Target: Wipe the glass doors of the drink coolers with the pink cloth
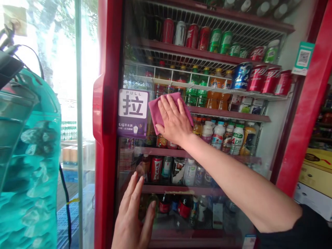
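Observation:
My right hand (174, 119) lies flat on a pink cloth (155, 109), holding it against the glass door of a red drinks fridge (106, 155). Its fingers are stretched out, and the cloth's corners stick out around them. To the left of the cloth, a purple and white sticker (133, 113) reading PULL is stuck to the glass. Lower down, my left hand (133, 214) is raised before the door with thumb and fingers apart, holding nothing. I cannot tell whether it touches the glass.
Behind the glass, shelves hold cans (192, 36), bottles (218, 133) and a large blue Pepsi can (241, 76). The door's red handle (100, 107) juts out at left. A large turquoise object (33, 155) stands at far left. Boxes (315, 176) are stacked on the right.

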Tool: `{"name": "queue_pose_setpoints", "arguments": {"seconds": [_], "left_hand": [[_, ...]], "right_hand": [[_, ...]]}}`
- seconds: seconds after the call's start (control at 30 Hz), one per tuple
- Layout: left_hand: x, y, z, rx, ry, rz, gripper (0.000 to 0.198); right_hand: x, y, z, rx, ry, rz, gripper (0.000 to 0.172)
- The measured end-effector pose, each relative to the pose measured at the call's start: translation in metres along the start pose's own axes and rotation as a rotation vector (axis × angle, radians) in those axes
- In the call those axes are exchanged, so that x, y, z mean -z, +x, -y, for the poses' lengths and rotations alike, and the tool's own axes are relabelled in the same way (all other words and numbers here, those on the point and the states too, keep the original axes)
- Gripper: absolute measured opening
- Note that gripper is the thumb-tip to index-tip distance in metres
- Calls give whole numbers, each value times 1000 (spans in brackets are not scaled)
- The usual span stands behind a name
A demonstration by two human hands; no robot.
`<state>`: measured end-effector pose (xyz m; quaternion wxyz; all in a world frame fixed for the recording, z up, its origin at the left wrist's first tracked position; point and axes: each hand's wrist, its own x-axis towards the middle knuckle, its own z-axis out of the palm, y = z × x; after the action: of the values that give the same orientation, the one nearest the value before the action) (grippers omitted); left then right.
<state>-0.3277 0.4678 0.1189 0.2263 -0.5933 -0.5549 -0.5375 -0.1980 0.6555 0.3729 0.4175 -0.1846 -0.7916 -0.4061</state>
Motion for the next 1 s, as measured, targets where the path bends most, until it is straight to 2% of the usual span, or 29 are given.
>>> {"name": "queue_pose_setpoints", "arguments": {"seconds": [0.07,0.17,0.3,0.4,0.5,0.57,0.63,0.77,0.83,0.9,1.0], "left_hand": [[0,0,3,9,8,-3,76],[-1,0,6,28,13,6,77],[-6,1,7,45,17,21,78],[-10,1,6,32,10,1,77],[-12,-2,7,35,1,6,77],[-11,-3,8,39,-8,9,78],[-9,-3,8,44,-14,8,78],[-7,-3,8,61,2,15,77],[-5,-4,9,75,7,23,77],[-3,-6,11,87,3,23,76],[-1,-10,17,104,9,15,76]], "right_hand": [[1,15,-3,-55,6,-30,91],[-1,6,10,-54,25,-3,90],[-13,-51,49,83,47,95,89],[-24,-101,75,209,50,162,80],[-31,-129,84,324,66,219,73],[-30,-126,77,362,89,228,75],[-24,-106,60,314,99,197,80],[-7,-51,20,4,56,22,93],[-2,-40,12,-97,42,-44,95],[-4,-48,21,-108,49,-44,96],[-18,-88,59,-11,89,56,94]]}}
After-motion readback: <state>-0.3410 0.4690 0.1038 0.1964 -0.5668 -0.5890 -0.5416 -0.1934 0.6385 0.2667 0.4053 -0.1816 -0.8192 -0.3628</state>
